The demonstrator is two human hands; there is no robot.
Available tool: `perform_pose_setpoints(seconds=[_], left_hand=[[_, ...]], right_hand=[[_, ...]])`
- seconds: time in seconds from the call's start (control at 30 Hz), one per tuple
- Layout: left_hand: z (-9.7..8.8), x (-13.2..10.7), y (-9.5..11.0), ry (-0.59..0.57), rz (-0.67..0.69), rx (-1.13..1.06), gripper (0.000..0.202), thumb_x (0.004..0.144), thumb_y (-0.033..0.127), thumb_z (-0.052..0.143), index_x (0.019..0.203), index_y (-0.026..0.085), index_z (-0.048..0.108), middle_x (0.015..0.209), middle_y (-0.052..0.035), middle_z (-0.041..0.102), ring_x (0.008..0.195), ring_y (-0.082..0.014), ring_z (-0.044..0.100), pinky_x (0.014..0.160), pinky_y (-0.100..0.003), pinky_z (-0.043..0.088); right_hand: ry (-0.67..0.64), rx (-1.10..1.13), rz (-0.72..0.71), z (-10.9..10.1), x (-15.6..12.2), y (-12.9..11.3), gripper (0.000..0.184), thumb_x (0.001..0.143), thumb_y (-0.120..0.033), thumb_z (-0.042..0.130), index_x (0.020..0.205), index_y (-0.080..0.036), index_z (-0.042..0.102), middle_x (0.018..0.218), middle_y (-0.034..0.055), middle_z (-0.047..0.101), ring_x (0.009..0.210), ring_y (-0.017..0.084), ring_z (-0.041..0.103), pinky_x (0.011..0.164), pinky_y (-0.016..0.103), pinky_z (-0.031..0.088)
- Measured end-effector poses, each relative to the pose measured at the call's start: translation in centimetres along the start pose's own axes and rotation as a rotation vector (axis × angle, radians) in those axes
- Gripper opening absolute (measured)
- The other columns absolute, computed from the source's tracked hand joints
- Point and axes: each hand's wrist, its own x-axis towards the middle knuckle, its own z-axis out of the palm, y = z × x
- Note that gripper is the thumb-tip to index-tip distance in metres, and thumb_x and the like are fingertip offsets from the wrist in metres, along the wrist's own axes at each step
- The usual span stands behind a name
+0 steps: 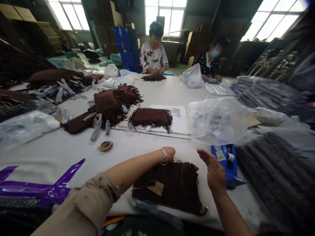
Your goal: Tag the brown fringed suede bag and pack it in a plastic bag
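Right now, working on a brown fringed piece (pixel 172 186) lying flat on the white table (pixel 61 150) at its near edge, directly between the two forearms, with a paper tag (pixel 156 188) resting on its left part. Left hand (pixel 168 153), bracelet (pixel 164 157) at the wrist, curled over the far edge of the piece; impossible to tell whether pinching the cloth or only pressing on it. Right hand (pixel 214 168) spread flat with fingers together, edge-on at the far right corner, just beside the fringe and not clearly touching it; hands apart, one at each far corner. To square the piece well, probably best to keep the left hand as the anchor and sweep the flat right palm along the strands rather than across them, so as not to tangle the fringe. Worth keeping the tag and its thread free of the strands, and minding the clear plastic sleeve (pixel 157 209) peeking out beneath the near edge. Just beside the right hand, a blue tool (pixel 227 162); beyond it a crumpled clear bag (pixel 216 119). Further up the table, another fringed piece (pixel 151 117) on a printed sheet, and purple strips (pixel 49 190) at the near left. Two co-workers (pixel 154 49) seated at the far side, busy with their own pieces.
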Motion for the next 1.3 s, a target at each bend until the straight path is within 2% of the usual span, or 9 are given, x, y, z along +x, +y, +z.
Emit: perform_pose_setpoints(seconds=[0.2,0.3,0.43,0.6,0.77,0.9,1.03,1.2,1.3], left_hand=[[0.3,-7.0,-0.3,0.144,0.125,-0.135,0.024,0.085,0.019,0.048,0.107,0.015,0.058,0.098,-0.0056,0.067,0.088,-0.0143,0.062,0.081,-0.023,0.049],[1.9,-10.7,0.3,0.208,0.313,-0.165,0.03,0.085,0.015,0.048,0.113,0.017,0.058,0.109,-0.0062,0.064,0.104,-0.0159,0.057,0.096,-0.026,0.043],[4.5,-13.8,1.2,0.179,0.401,-0.095,0.036,0.085,0.013,0.048,0.12,0.017,0.056,0.12,-0.007,0.06,0.124,-0.0191,0.045,0.11,-0.031,0.03],[5.5,-15.8,2.1,0.166,0.463,-0.121,0.033,0.088,0.018,0.048,0.119,0.02,0.056,0.125,-0.0052,0.058,0.125,-0.019,0.044,0.112,-0.034,0.027],[2.7,-17.8,0.6,0.407,0.334,-0.295,0.027,0.093,0.024,0.044,0.115,0.022,0.059,0.116,-0.0046,0.062,0.111,-0.0168,0.054,0.105,-0.032,0.036],[0.8,-17.4,-2.2,0.634,0.072,-0.314,0.025,0.092,0.025,0.045,0.112,0.021,0.059,0.111,-0.0056,0.062,0.105,-0.0177,0.055,0.097,-0.032,0.044],[0.7,-13.7,-3.6,0.542,0.119,-0.123,0.029,0.088,0.024,0.052,0.117,0.018,0.056,0.116,-0.0073,0.059,0.115,-0.0203,0.049,0.103,-0.036,0.039],[2.8,-10.4,-2.3,0.316,0.218,0.089,0.032,0.089,0.025,0.051,0.119,0.014,0.053,0.12,-0.0109,0.059,0.115,-0.0233,0.051,0.103,-0.039,0.039],[4.8,-12.3,-0.7,0.33,0.194,0.182,0.042,0.089,0.029,0.05,0.128,0.014,0.046,0.135,-0.0136,0.046,0.128,-0.028,0.039,0.108,-0.046,0.03]], right_hand=[[-0.287,-0.413,0.108,-0.7,2.0,1.4,0.051,0.094,-0.05,0.027,0.118,-0.016,0.055,0.116,0.0101,0.062,0.108,0.02,0.057,0.094,0.034,0.045],[-0.455,-0.619,0.117,2.2,3.7,1.6,0.039,0.089,-0.049,0.042,0.1,-0.02,0.066,0.099,0.0072,0.068,0.097,0.022,0.062,0.089,0.034,0.046],[-0.526,-0.989,0.189,7.8,4.5,2.5,0.032,0.079,-0.047,0.062,0.074,-0.016,0.067,0.079,0.0143,0.068,0.088,0.031,0.062,0.084,0.045,0.044],[-0.571,-1.236,0.229,11.8,4.1,3.7,0.019,0.08,-0.031,0.067,0.086,-0.013,0.063,0.092,0.0095,0.065,0.091,0.023,0.06,0.083,0.043,0.047],[-0.682,-1.112,0.078,11.0,3.6,2.1,0.013,0.085,-0.026,0.057,0.08,-0.016,0.061,0.08,0.0051,0.065,0.08,0.019,0.061,0.077,0.035,0.048],[-0.823,-0.874,-0.148,8.9,0.3,-0.9,0.011,0.087,-0.031,0.054,0.087,-0.022,0.06,0.103,0.0033,0.064,0.099,0.017,0.057,0.09,0.029,0.044],[-1.026,-0.552,-0.301,5.6,-2.8,-2.4,0.012,0.086,-0.035,0.059,0.093,-0.026,0.063,0.123,0.0016,0.057,0.121,0.022,0.043,0.106,0.04,0.031],[-0.608,-0.361,-0.122,4.9,-0.4,-1.1,0.029,0.095,-0.04,0.039,0.106,-0.026,0.062,0.123,0.0028,0.057,0.12,0.02,0.047,0.107,0.042,0.033],[-0.678,-0.439,-0.113,6.7,0.8,0.3,0.038,0.095,-0.043,0.036,0.123,-0.025,0.054,0.131,0.003,0.052,0.126,0.02,0.04,0.11,0.043,0.028]])
